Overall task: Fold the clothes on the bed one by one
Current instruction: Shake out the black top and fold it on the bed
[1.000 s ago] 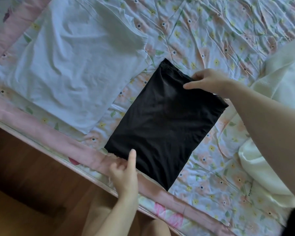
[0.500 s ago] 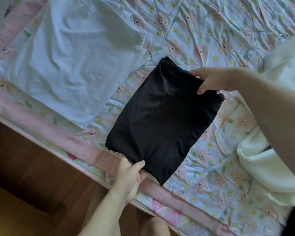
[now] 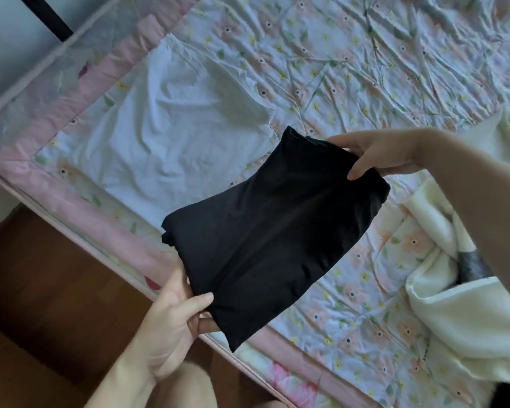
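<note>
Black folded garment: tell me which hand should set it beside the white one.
Probably the left hand. It grips the black folded garment's near end, on the side toward the white garment. The right hand pinches the far end, toward the cream blanket.

Folded garment (image 3: 272, 231) at frame centre, held over bed (image 3: 365, 54) near its lower-left edge. Left hand (image 3: 171, 316) grips garment's lower-left corner; right hand (image 3: 380, 156) grips its upper-right edge. Flat shirt (image 3: 171, 136) on bed, upper left of garment. Crumpled blanket (image 3: 453, 319) on bed, right. Floor (image 3: 41, 290) lower left, beyond bed edge.
</note>
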